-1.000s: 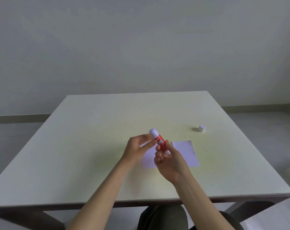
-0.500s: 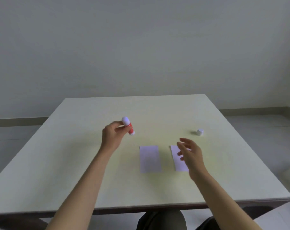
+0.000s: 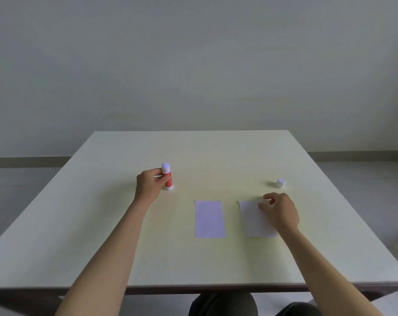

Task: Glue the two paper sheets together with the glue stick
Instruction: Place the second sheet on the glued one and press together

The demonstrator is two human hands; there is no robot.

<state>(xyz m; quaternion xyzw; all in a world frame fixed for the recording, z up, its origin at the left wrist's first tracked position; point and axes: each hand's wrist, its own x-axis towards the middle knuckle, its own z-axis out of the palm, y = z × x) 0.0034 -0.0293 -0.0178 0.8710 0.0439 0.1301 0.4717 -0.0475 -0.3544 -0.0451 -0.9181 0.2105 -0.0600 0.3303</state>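
Two pale lilac paper sheets lie side by side on the table (image 3: 102,236): the left sheet (image 3: 209,219) is uncovered, and the right sheet (image 3: 252,221) is partly under my right hand (image 3: 279,212). That hand rests on the right sheet's far right corner with fingers curled and pinched at the paper's edge. My left hand (image 3: 149,185) grips the red glue stick (image 3: 167,177), which stands upright on the table left of the sheets, its white end up. The small white cap (image 3: 280,183) stands alone beyond the right sheet.
The table's near edge (image 3: 216,286) runs just in front of my knees. A plain wall and grey floor lie behind and beside the table.
My left hand carried the glue stick left and set it upright on the table. My right hand let go of it and dropped onto the right sheet. The sheets now lie apart.
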